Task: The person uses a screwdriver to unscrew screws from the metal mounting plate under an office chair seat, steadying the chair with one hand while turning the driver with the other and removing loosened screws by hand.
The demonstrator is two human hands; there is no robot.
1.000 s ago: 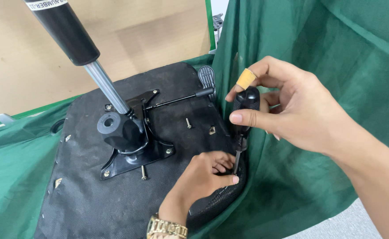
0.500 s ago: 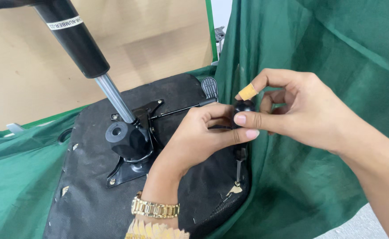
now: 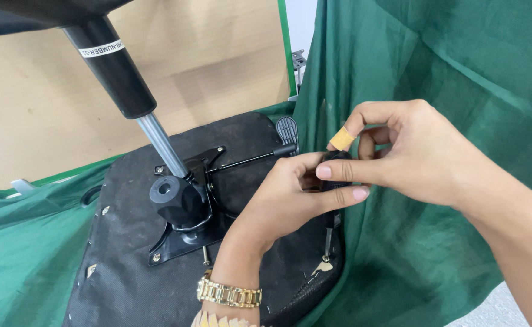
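Both my hands close on one tool here: the right hand (image 3: 423, 154), its forefinger wearing a tan plaster, pinches the top of the black-handled screwdriver with the thin steel shaft (image 3: 329, 233), while the left hand (image 3: 296, 197) wraps its fingers round the same handle from the 9 o'clock side. The screwdriver stands nearly upright, its long axis running 12 to 6 o'clock, the shaft dropping straight below my knuckles to a tip at the edge of the black fabric-covered chair seat underside (image 3: 126, 278); I cannot tell whether it sits in a screw head. The left hand is the nearer to the seat, the right coming in from 3 o'clock. A gold metal watch (image 3: 229, 295) circles my left wrist. Out at 9 o'clock lies the black steel tilt mechanism plate (image 3: 187, 236), from which the black gas-lift cylinder with its bright steel piston (image 3: 126, 85) slants toward 11 o'clock. A thin black lever rod (image 3: 247, 160) runs to a ribbed black paddle (image 3: 287, 130). Green drape cloth (image 3: 435, 54) surrounds everything, a tan board (image 3: 217, 54) behind.
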